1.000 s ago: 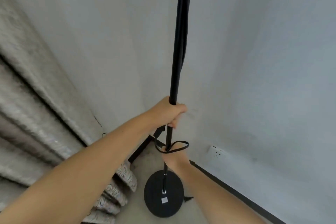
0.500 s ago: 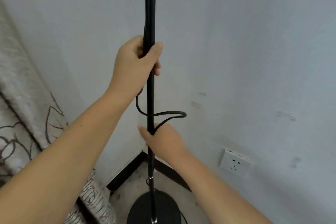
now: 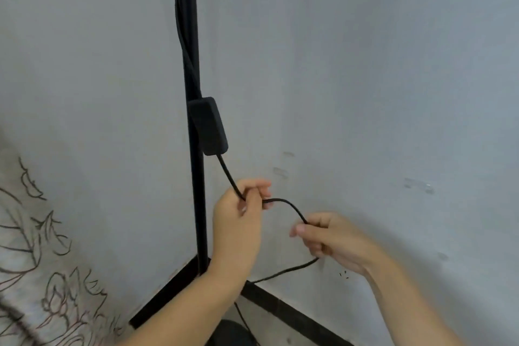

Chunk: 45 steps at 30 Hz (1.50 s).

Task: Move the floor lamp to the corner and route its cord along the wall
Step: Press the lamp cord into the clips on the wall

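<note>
The floor lamp's black pole (image 3: 193, 70) stands upright in the corner of two pale walls, its round base (image 3: 233, 336) partly visible at the bottom edge. A black inline switch box (image 3: 209, 128) hangs against the pole. The black cord (image 3: 286, 203) runs down from the switch. My left hand (image 3: 238, 222) pinches the cord just below the switch. My right hand (image 3: 331, 239) grips the cord a short way along, with a small arch of cord between the two hands. Below my right hand the cord trails back down toward the base.
A black baseboard (image 3: 292, 309) runs along both walls and meets in the corner behind the pole. A pale curtain (image 3: 36, 261) with a dark leaf pattern hangs at the left. Scuff marks dot the right wall (image 3: 421, 185).
Both hands have let go of the pole and now hold the cord to its right. The view has shifted closer, and the wall socket is out of frame.
</note>
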Tool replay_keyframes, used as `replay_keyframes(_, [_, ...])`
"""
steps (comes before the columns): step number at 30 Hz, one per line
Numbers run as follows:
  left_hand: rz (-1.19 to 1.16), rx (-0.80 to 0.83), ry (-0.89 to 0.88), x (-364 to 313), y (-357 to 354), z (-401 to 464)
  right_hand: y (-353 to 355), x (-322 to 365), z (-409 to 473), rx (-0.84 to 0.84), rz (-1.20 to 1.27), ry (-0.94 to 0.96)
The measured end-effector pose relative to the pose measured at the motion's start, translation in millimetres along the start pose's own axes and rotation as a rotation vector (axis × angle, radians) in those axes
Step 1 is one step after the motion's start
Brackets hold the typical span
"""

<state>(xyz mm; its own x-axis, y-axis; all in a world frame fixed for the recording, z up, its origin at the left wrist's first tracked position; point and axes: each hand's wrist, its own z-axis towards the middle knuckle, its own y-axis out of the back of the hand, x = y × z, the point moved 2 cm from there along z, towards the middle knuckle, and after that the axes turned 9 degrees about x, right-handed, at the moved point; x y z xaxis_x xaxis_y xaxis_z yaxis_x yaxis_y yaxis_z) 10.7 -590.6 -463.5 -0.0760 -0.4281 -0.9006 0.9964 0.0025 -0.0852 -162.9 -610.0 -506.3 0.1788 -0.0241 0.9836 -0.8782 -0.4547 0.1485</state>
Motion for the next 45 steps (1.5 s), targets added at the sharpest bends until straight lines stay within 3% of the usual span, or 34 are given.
replay_keyframes(2, [0.015, -0.039, 0.092, 23.7, -5.3, 11.9, 8.2, 7.1, 0.8, -0.110, 0.016, 0.030])
replay_keyframes(7, [0.070, -0.007, 0.117, 58.5, -21.2, 61.2, 10.7, 29.1, 31.4, -0.454, -0.523, 0.037])
replay_keyframes(10, [0.148, 0.013, 0.184, 81.8, -23.5, 76.5, 13.2, 37.8, 51.5, -0.506, -0.675, -0.021])
replay_keyframes(17, [0.117, 0.131, 0.219, 107.7, -24.0, 102.5, 21.4, 37.4, 70.8, -0.616, -0.718, -0.079])
replay_keyframes(27, [0.143, 0.108, 0.153, 128.2, -31.7, 107.1, 15.1, 38.4, 96.4, -0.601, -0.873, -0.168])
replay_keyframes(35, [-0.254, 0.132, 0.328, 132.3, -39.7, 114.8, 24.5, 54.3, 88.2, -0.604, -0.915, -0.189])
replay_keyframes(45, [-0.280, 0.111, 0.350, 129.5, -41.2, 112.5, 25.6, 54.1, 89.9, -0.585, -0.923, -0.285])
